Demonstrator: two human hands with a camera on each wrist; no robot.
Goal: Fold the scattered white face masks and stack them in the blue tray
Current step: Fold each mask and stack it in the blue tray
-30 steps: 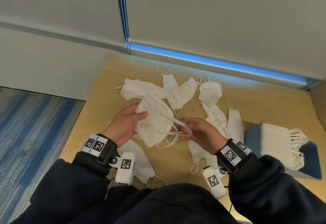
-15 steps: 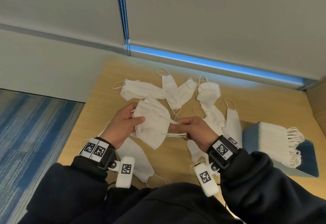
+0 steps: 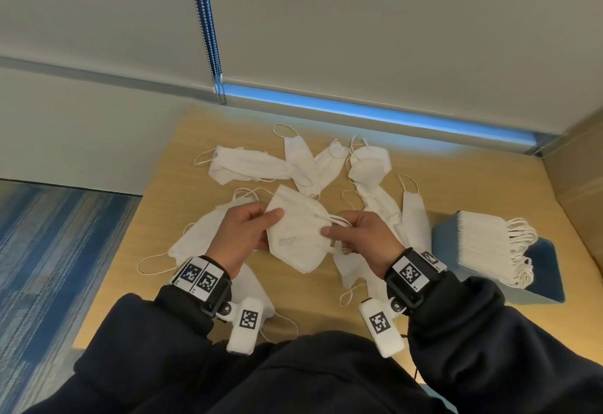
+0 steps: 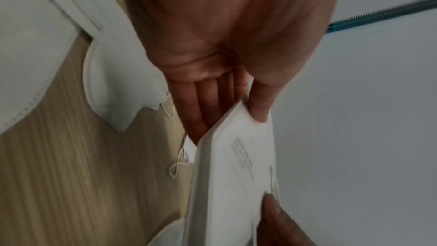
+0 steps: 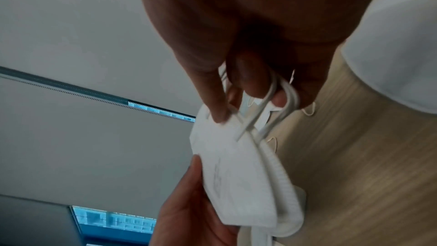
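Holding one mask (image 3: 298,234) between them above the middle of the bench (image 3: 463,185), both hands have it clear of the wood. The left hand (image 3: 243,237) pinches the mask's left edge, thumb on the printed face and fingers behind, as the left wrist view shows. The right hand (image 3: 362,237) pinches the opposite edge with its thumb, and its curled fingers (image 5: 250,81) are hooked through the ear loops (image 5: 269,108).

The mask looks already folded flat, its two halves closed together. Its long axis runs from the far left down toward the near right, the rounded end toward the person, the loops trailing right.

The tray (image 3: 538,270) sits at the bench's right edge, well apart from the mask and straight off to the right. The stack (image 3: 483,244) inside stands on edge, loops hanging toward the right. The right hand is the nearer one, so I judge the carry falls to it, with the mask turned to match the stack.

Loose masks (image 3: 254,169) lie scattered toward the far edge and under both wrists.
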